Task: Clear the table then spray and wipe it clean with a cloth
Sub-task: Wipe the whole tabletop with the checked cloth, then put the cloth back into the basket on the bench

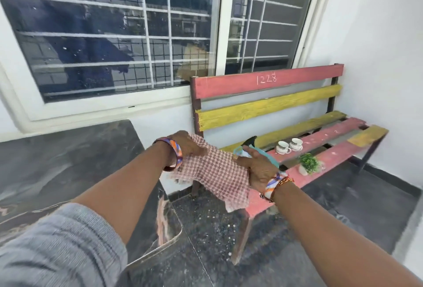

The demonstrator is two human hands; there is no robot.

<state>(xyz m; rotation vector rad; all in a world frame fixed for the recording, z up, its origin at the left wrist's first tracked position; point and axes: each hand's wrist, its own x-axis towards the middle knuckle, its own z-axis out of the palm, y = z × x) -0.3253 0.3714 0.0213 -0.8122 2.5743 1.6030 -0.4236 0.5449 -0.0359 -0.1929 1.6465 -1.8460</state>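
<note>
In front of the slatted bench (320, 140), the checked cloth (217, 172) hangs stretched between both hands, its long axis sloping down from upper left to lower right. The left hand (186, 143) pinches its upper corner; the right hand (258, 167) grips its other edge along with a teal spray bottle (263, 151), nozzle pointing up-left. Beyond, two cups (289, 146) and a small plant (309, 163) sit on the bench; the dark table (68, 161) lies left.

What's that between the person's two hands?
A red-checked cloth stretches from the left hand to the right hand, which also holds a spray bottle; head view.
</note>
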